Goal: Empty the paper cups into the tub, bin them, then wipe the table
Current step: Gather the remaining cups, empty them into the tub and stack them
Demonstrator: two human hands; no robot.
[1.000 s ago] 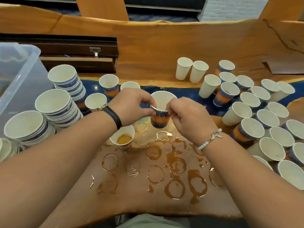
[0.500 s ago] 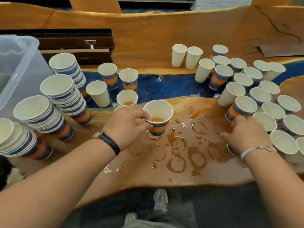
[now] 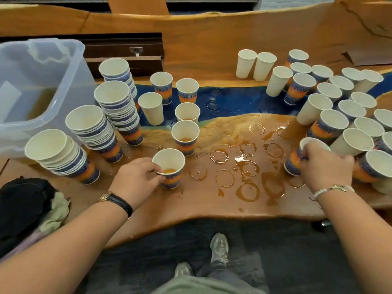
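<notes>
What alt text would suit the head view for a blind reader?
A person's left hand pinches a paper cup holding brown liquid while the right hand grips a second cup on a stained wooden table beside a plastic tub.

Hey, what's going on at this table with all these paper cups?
A person is clearing paper cups. Their left hand pinches the rim of a patterned cup with some brown liquid in it, and their right hand grips another cup from the crowd on the right. Nested stacks stand beside the clear tub. Brown spill rings mark the table.
</notes>
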